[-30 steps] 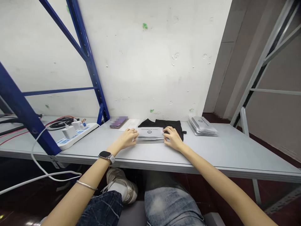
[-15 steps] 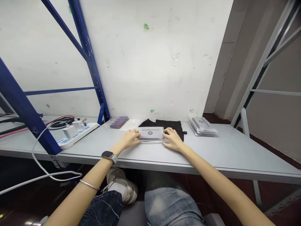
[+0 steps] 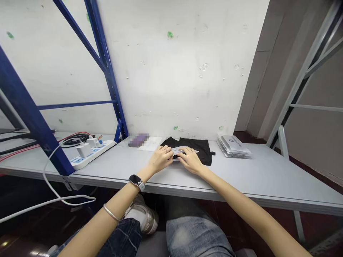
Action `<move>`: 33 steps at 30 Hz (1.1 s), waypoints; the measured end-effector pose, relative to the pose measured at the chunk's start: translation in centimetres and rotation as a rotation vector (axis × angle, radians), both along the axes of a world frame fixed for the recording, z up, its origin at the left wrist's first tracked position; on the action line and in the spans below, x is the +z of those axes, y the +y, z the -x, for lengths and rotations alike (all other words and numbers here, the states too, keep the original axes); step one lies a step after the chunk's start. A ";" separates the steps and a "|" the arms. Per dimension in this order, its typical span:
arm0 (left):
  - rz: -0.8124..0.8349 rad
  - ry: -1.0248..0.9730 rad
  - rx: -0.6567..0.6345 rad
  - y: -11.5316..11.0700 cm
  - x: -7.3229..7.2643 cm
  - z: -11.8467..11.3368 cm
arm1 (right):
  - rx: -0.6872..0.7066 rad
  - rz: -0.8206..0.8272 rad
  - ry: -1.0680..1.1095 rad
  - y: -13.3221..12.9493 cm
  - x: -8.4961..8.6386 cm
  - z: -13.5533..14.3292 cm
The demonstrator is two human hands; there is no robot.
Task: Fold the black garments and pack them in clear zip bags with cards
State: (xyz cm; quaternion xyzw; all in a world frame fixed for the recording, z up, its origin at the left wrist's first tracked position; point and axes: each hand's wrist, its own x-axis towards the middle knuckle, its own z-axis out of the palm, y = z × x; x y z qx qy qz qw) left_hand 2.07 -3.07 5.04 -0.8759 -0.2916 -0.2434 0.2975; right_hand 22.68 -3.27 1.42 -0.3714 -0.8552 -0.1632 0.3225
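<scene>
Both hands are close together over a white printed bag (image 3: 180, 150), which lies tilted on black folded fabric (image 3: 199, 147). My left hand (image 3: 161, 158), with a ring, is closed at the bag's left edge. My right hand (image 3: 190, 160) rests over its near side, fingers bent onto the bag. The hands cover much of the bag, and its lettering cannot be read. A stack of similar white bags (image 3: 233, 146) lies to the right on the grey table (image 3: 241, 175).
A phone (image 3: 138, 140) and a white paper (image 3: 150, 143) lie at the back left. Beyond the blue rack post (image 3: 57, 153) are a white power strip (image 3: 93, 155) with chargers and coiled black cables (image 3: 73, 139). A white wall stands behind.
My left hand has moved right, nearer my right hand, which has shifted slightly left. The bag between them, flat and facing up before, is now turned and partly covered.
</scene>
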 end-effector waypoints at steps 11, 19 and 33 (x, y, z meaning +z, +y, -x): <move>0.161 0.017 -0.121 -1.0 0.1 -1.1 | -0.199 0.173 0.009 1.0 -0.4 0.7; 0.150 0.113 -0.008 1.1 -0.9 1.1 | 0.137 0.344 0.486 1.5 -0.2 -1.3; 0.033 -0.128 0.500 2.6 1.9 10.0 | 0.391 0.703 0.660 0.5 1.4 -1.6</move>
